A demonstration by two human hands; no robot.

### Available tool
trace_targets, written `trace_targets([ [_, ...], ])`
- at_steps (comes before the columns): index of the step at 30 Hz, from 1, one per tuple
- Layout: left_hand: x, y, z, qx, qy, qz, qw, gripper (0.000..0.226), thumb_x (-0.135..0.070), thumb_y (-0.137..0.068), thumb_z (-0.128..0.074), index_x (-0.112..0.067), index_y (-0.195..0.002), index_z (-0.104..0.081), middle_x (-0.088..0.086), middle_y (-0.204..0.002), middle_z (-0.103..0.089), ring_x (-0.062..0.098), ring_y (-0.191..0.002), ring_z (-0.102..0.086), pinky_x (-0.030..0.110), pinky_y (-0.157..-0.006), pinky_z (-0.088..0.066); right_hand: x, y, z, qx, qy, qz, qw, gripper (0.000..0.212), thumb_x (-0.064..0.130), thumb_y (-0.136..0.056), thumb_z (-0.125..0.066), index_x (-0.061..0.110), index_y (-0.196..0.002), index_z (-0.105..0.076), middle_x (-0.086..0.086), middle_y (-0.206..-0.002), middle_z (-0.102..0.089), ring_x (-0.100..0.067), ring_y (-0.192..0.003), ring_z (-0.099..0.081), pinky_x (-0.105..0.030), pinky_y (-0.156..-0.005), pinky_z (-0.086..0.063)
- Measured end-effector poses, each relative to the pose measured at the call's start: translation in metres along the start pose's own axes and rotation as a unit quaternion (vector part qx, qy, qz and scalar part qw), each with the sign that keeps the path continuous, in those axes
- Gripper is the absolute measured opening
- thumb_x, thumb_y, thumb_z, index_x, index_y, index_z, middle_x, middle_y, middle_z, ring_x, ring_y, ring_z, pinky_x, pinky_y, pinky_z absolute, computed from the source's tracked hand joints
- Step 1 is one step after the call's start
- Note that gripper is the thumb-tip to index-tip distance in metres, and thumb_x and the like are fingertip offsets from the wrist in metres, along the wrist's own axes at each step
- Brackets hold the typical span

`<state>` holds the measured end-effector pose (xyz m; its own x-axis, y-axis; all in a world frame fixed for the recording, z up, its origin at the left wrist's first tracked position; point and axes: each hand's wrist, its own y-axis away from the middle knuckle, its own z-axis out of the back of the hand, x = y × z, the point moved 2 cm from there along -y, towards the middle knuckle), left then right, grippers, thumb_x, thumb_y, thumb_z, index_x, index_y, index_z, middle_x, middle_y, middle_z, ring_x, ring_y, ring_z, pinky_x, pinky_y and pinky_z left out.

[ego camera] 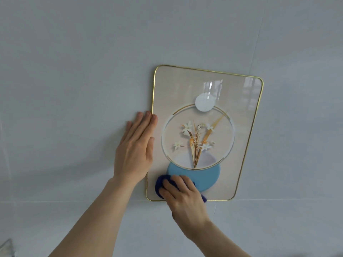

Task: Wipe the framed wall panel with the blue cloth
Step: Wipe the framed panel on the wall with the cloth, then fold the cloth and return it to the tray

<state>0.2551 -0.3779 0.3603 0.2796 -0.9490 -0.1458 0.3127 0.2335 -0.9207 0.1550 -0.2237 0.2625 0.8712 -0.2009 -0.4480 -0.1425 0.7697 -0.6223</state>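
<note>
The framed wall panel (241,112) hangs on a pale wall; it has a thin gold rim, rounded corners and a glossy picture of white flowers inside a ring above a light blue disc. My left hand (136,145) lies flat and open against the wall at the panel's left edge, fingertips touching the gold rim. My right hand (182,196) presses the dark blue cloth (160,184) onto the panel's lower left corner. Most of the cloth is hidden under that hand; a bit shows at the hand's right side.
The pale grey-white wall (74,71) surrounds the panel on all sides, with faint seams running across it. A small glassy object (7,248) shows at the bottom left corner of the view.
</note>
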Motion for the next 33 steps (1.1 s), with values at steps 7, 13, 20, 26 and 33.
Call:
trace_targets([
  [7, -0.028, 0.009, 0.048, 0.075, 0.066, 0.133, 0.986, 0.039, -0.032, -0.103, -0.054, -0.029, -0.142, -0.057, -0.009, -0.162, -0.042, 0.018, -0.154, -0.032, 0.045, -0.121, -0.035, -0.016, 0.020, 0.050, 0.208, -0.201, -0.273, 0.918, 0.030, 0.021, -0.094, -0.054, 0.032, -0.115, -0.072, 0.002, -0.108, -0.074, -0.027, -0.103, -0.064, -0.035, -0.079, -0.046],
  [13, -0.064, 0.049, 0.053, 0.164, 0.108, 0.146, 0.970, 0.017, -0.033, -0.097, -0.064, -0.036, -0.113, -0.069, -0.021, -0.120, -0.071, 0.006, -0.117, -0.062, 0.034, -0.096, -0.050, -0.045, 0.046, 0.073, 0.222, -0.386, -0.375, 0.813, 0.020, 0.020, -0.089, -0.071, 0.030, -0.103, -0.080, 0.007, -0.102, -0.079, -0.017, -0.096, -0.070, -0.036, -0.088, -0.061],
  [20, -0.119, 0.093, 0.026, 0.414, 0.219, 0.163, 0.868, 0.048, -0.028, -0.086, -0.079, -0.043, -0.127, -0.061, -0.021, -0.112, -0.075, -0.003, -0.110, -0.067, 0.038, -0.103, -0.055, -0.079, 0.074, 0.113, 0.155, -0.503, -0.383, 0.759, 0.024, 0.007, -0.092, -0.071, 0.026, -0.100, -0.083, 0.005, -0.097, -0.082, -0.025, -0.092, -0.076, -0.035, -0.084, -0.066],
  [26, -0.166, 0.097, 0.006, 0.384, 0.237, 0.181, 0.874, 0.034, -0.023, -0.089, -0.077, -0.038, -0.112, -0.057, -0.013, -0.089, -0.078, 0.002, -0.093, -0.071, 0.037, -0.095, -0.057, -0.122, 0.117, 0.136, 0.133, -0.496, -0.395, 0.762, 0.017, 0.006, -0.088, -0.077, 0.020, -0.096, -0.083, -0.002, -0.094, -0.084, -0.020, -0.093, -0.079, -0.037, -0.087, -0.066],
  [33, -0.226, 0.091, -0.028, 0.373, 0.205, 0.158, 0.891, 0.021, -0.029, -0.095, -0.070, -0.041, -0.099, -0.053, -0.016, -0.093, -0.073, 0.007, -0.092, -0.068, 0.037, -0.082, -0.059, -0.179, 0.187, 0.144, 0.186, -0.369, -0.405, 0.816, 0.016, 0.016, -0.082, -0.077, 0.030, -0.087, -0.082, 0.010, -0.085, -0.082, -0.007, -0.085, -0.074, -0.037, -0.085, -0.063],
])
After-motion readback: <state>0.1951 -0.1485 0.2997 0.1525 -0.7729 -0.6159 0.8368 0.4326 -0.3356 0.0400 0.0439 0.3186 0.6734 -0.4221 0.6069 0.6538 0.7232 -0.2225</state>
